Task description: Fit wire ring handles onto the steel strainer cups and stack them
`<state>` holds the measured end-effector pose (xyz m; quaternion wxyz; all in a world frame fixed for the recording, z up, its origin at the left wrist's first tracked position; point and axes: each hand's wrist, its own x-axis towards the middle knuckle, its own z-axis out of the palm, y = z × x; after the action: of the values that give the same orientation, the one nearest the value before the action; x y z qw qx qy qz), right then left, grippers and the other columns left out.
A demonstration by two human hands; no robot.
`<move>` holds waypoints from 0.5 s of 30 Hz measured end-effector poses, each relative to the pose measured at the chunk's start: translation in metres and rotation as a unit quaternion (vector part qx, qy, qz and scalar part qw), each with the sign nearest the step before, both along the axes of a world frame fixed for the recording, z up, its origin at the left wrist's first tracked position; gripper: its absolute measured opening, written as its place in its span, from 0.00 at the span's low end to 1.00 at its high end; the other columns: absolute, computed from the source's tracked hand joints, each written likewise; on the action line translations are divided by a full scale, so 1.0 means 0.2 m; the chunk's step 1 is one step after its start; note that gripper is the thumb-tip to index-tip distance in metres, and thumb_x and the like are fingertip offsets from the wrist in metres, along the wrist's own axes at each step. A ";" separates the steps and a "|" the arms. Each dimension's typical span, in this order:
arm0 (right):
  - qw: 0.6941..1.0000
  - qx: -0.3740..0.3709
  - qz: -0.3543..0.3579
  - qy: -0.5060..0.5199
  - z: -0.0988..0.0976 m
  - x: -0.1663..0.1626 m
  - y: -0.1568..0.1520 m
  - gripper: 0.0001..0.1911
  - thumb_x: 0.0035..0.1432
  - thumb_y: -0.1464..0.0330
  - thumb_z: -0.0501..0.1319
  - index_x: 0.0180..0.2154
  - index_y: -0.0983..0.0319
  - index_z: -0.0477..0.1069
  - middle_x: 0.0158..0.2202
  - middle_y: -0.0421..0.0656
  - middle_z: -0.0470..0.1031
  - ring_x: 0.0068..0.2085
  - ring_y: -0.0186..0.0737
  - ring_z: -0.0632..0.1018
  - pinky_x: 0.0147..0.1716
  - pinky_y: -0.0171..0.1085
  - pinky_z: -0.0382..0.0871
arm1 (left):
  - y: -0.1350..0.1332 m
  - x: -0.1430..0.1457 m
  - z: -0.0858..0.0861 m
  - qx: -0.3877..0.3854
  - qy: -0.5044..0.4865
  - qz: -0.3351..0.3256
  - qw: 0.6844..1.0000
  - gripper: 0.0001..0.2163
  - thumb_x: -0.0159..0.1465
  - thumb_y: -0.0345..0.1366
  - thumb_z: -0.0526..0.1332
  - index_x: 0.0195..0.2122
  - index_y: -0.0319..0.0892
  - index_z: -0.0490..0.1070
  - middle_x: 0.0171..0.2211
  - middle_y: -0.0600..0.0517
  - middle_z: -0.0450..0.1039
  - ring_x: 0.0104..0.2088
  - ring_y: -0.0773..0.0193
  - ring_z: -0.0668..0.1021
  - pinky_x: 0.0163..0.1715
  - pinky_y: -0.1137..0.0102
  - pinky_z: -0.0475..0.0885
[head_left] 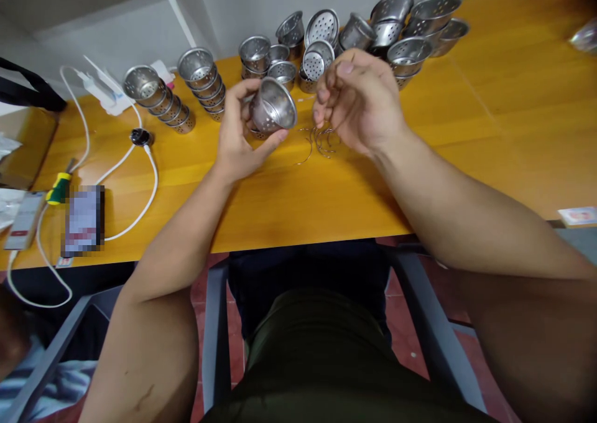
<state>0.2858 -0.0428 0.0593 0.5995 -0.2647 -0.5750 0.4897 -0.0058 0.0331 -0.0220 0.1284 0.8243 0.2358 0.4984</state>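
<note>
My left hand (240,134) is closed round a small perforated steel strainer cup (273,106), held tilted on its side above the yellow table (298,199). My right hand (357,99) hovers just to the right of the cup with its fingers pinched together on a thin wire piece that is hard to make out. Under that hand lies a small heap of thin wire hooks (319,142) on the table.
Two stacks of strainer cups (161,96) (205,81) lie at the back left, and a loose pile of cups (373,31) at the back. A white cable (140,193), a screwdriver (58,188) and a phone (84,219) lie at the left. Someone's sleeve (28,379) shows at the bottom left.
</note>
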 end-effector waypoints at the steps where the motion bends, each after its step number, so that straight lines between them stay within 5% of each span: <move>1: 1.000 0.013 -0.014 -0.005 0.01 0.01 -0.01 0.41 0.61 0.26 0.86 0.39 0.48 0.70 0.37 0.40 0.82 0.33 0.51 0.80 0.34 0.52 0.82 | 0.02 -0.01 0.00 0.005 -0.018 0.013 1.000 0.56 0.73 0.89 0.66 0.91 0.66 0.52 0.84 0.39 0.69 0.86 0.33 0.80 0.89 0.36 0.79; 4: 0.986 0.073 -0.057 -0.136 0.03 0.05 -0.03 0.37 0.71 0.30 0.83 0.39 0.49 0.71 0.34 0.40 0.79 0.30 0.48 0.76 0.34 0.51 0.74 | 0.10 -0.08 0.00 0.016 -0.044 0.067 0.997 0.60 0.71 0.91 0.64 0.92 0.66 0.48 0.89 0.40 0.64 0.93 0.35 0.70 0.95 0.39 0.73; 7: 0.914 0.140 -0.009 -0.380 0.00 0.09 -0.02 0.28 0.78 0.39 0.80 0.40 0.52 0.76 0.39 0.45 0.81 0.35 0.48 0.77 0.41 0.51 0.73 | 0.19 -0.14 -0.03 0.008 -0.031 0.124 0.992 0.54 0.79 0.86 0.62 0.93 0.70 0.40 0.94 0.48 0.59 0.96 0.47 0.65 0.96 0.42 0.71; 9: 0.878 0.158 0.037 -0.450 -0.05 0.11 0.01 0.25 0.77 0.42 0.80 0.41 0.53 0.80 0.43 0.47 0.83 0.38 0.49 0.78 0.44 0.51 0.75 | 0.24 -0.16 -0.07 0.010 -0.048 0.139 0.989 0.51 0.80 0.84 0.64 0.92 0.72 0.42 0.94 0.52 0.62 0.93 0.52 0.69 0.96 0.40 0.70; 11: 0.890 0.154 0.031 -0.427 -0.11 0.13 0.06 0.24 0.74 0.42 0.84 0.42 0.52 0.83 0.43 0.46 0.83 0.40 0.52 0.79 0.44 0.51 0.77 | 0.28 -0.16 -0.10 -0.006 -0.048 0.129 0.990 0.50 0.81 0.85 0.62 0.92 0.71 0.43 0.93 0.54 0.66 0.92 0.53 0.68 0.97 0.38 0.66; 15: 0.929 0.164 -0.068 -0.325 -0.22 0.19 0.21 0.23 0.76 0.43 0.86 0.42 0.49 0.84 0.38 0.45 0.80 0.45 0.54 0.78 0.49 0.49 0.79 | 0.35 -0.14 -0.17 -0.062 0.056 0.109 0.991 0.45 0.90 0.78 0.45 0.96 0.62 0.30 0.97 0.55 0.60 0.98 0.58 0.53 1.02 0.38 0.51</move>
<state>0.3233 -0.0016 0.0154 0.4462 -0.3460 -0.7915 0.2340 -0.0331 0.1037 -0.0552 0.1111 0.8107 0.3616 0.4468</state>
